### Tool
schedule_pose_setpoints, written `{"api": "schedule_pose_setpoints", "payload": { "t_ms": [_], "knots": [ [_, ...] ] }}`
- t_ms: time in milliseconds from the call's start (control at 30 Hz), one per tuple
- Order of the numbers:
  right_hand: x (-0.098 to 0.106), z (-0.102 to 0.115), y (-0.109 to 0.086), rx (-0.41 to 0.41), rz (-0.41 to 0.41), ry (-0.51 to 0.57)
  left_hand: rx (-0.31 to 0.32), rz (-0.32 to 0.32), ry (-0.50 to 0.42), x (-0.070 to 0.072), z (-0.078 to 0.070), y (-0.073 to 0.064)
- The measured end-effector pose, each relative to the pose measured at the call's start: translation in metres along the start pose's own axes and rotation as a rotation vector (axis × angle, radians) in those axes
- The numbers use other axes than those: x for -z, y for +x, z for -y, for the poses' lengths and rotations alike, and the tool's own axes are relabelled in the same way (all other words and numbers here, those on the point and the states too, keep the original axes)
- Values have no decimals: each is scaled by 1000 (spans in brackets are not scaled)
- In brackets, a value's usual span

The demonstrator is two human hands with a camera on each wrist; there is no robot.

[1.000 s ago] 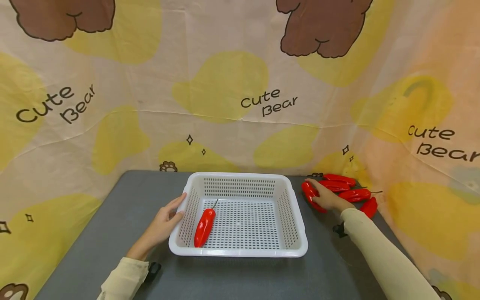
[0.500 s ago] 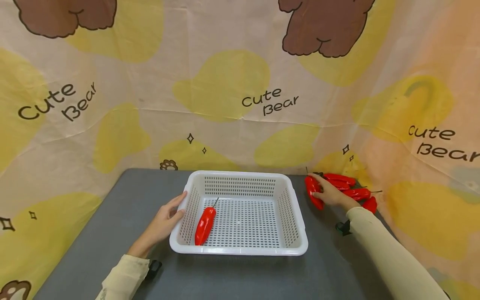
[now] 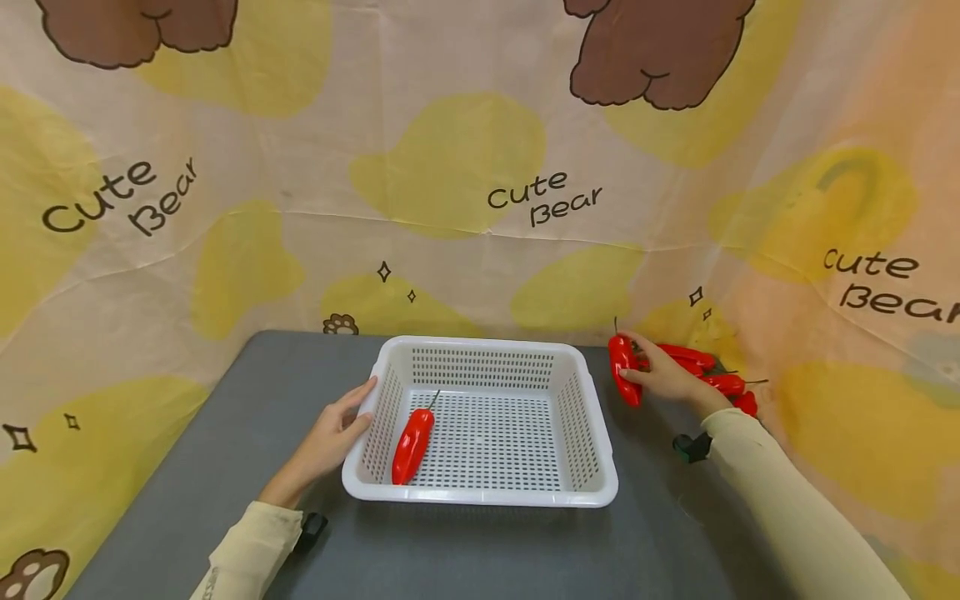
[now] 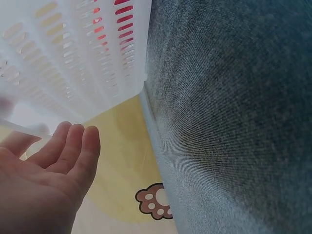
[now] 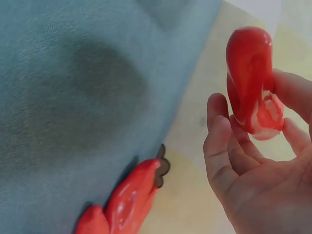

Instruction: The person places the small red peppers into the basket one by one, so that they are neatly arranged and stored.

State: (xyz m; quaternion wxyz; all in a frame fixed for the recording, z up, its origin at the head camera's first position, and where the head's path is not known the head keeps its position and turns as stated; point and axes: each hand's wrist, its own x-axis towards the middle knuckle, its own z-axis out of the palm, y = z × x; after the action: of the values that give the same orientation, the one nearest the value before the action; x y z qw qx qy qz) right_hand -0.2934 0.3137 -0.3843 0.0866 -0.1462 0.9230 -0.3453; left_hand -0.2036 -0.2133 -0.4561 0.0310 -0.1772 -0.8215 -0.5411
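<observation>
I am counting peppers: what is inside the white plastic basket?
One red chili pepper lies in the white plastic basket, left of centre. What lies directly beneath it is covered and cannot be seen.

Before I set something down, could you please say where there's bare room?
Bare: the table left of the left hand and in front of the basket; the basket's floor right of its red pepper. Crowded: the far right corner, peppers clustered beside the right hand.

A bare right hand (image 5: 265, 183) grips a glossy red elongated pepper (image 5: 248, 68). Left of that pepper spreads a flat blue-grey tabletop (image 5: 97, 83), below-left of it lie smooth red peppers (image 5: 127, 197), and behind it shows cream-and-yellow printed cloth (image 5: 192, 117).
</observation>
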Motion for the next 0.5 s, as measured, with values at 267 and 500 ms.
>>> {"api": "schedule_pose_setpoints", "payload": {
  "t_ms": [267,500],
  "knots": [
    [4,12,0,62,-41,114,3,-5,-5,0,-1,1],
    [2,29,1,127,-75,183,5,-3,-1,0,-2,1]
  ]
}}
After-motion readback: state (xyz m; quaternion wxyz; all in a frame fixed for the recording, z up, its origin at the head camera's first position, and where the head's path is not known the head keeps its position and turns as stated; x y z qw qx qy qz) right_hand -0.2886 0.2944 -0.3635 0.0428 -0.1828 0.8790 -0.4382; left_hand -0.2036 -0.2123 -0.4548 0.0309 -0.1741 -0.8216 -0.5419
